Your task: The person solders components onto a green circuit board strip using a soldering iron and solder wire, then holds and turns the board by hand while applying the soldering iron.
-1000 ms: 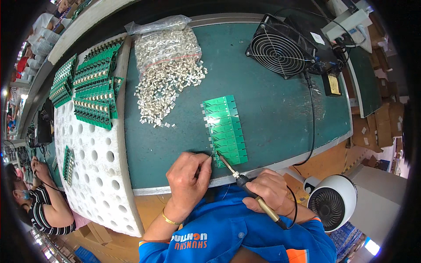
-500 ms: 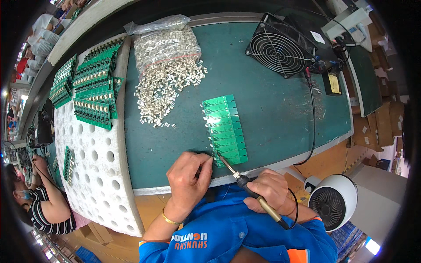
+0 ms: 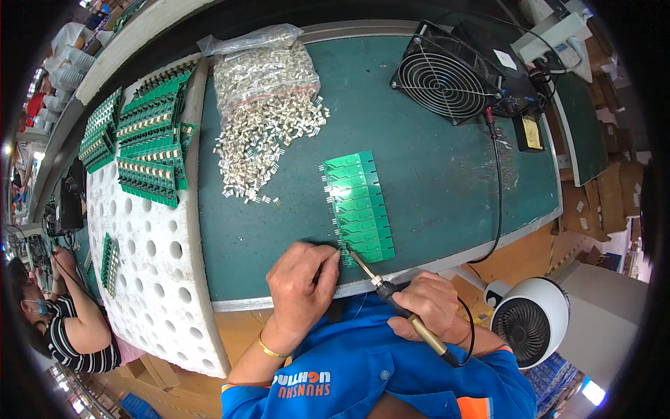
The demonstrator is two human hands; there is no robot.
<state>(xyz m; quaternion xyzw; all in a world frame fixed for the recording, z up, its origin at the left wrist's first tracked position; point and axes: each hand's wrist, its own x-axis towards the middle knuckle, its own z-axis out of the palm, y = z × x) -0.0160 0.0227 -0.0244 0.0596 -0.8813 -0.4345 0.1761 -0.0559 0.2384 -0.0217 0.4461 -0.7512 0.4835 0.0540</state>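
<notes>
A green circuit board panel (image 3: 359, 209) lies on the bench in front of me, with small metal pins sticking out along its left edge. My right hand (image 3: 427, 304) grips a soldering iron (image 3: 431, 335) by its dark and gold handle. The iron's tip rests at the near left part of the panel. Beside that tip, my left hand (image 3: 301, 281) is closed in a pinch at the panel's edge. It holds what looks like thin solder wire, mostly hidden by the fingers; a fine strand shows below the hands.
A clear bag of small white connectors (image 3: 269, 73) spills a loose pile (image 3: 255, 146) onto the green bench. Finished-looking boards (image 3: 150, 140) lie on perforated white foam (image 3: 150, 265) at left. A black fan (image 3: 447, 77) stands at far right, a white fan (image 3: 530, 321) off the bench. Another person (image 3: 77, 314) sits at left.
The iron's tip and my right hand have shifted very slightly. My left hand has moved barely, still pinched by the panel's edge.
</notes>
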